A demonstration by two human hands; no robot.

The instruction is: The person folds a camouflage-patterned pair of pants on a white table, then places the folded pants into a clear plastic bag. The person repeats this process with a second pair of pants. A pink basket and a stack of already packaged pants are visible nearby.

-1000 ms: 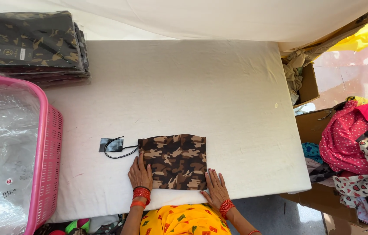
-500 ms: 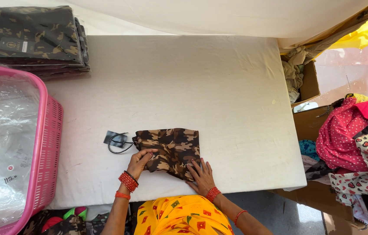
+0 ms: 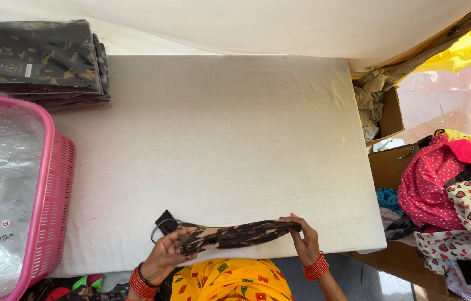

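Both hands have come up off the table since a sec ago. Then the camo cloth lay flat, palms pressing it; now it's lifted off the surface, held edge-on near the front edge, so it shows as a thin folded band.

Left hand grips the band's left end, fingers curled round it, thumb on top. Right hand holds the right end, fingers closed over the edge. Cloth spans between the two, sagging a bit toward the left.

Black tag w/ cord sits on the table just behind the left hand, about where it was before.

Stack of folded camo pieces at far left corner, pink basket w/ clear plastic at left, pile of printed fabric off to the right, all as before.
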